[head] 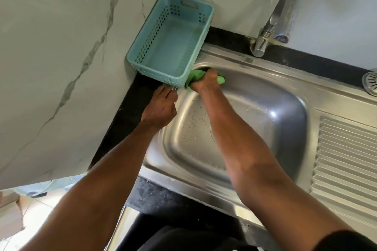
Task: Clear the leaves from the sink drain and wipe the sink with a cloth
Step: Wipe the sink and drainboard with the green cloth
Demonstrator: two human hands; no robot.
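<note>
Pressing a bunched green cloth [195,77] lying left-to-right into the steel sink's [255,112] far-left corner, right hand [206,82] clenched around it; left hand [161,108] loosely curled, empty, on the rim.

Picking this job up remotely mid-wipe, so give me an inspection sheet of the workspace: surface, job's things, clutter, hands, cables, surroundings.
Surface: steel sink set in a black counter; water droplets on the basin floor, ribbed drainboard at the right.
Job's things: green cloth pressed into the basin's far left corner. Drain mostly hidden behind the right forearm; no leaves seen.
Clutter: empty blue basket in the wall corner, overhanging the sink rim; a round strainer on the far right edge.
Hands: right hand closed on the green cloth; left hand resting on the sink's left rim, holding nothing.
Cables: nothing seen.
Surroundings: marbled walls, chrome tap behind the basin.
</note>
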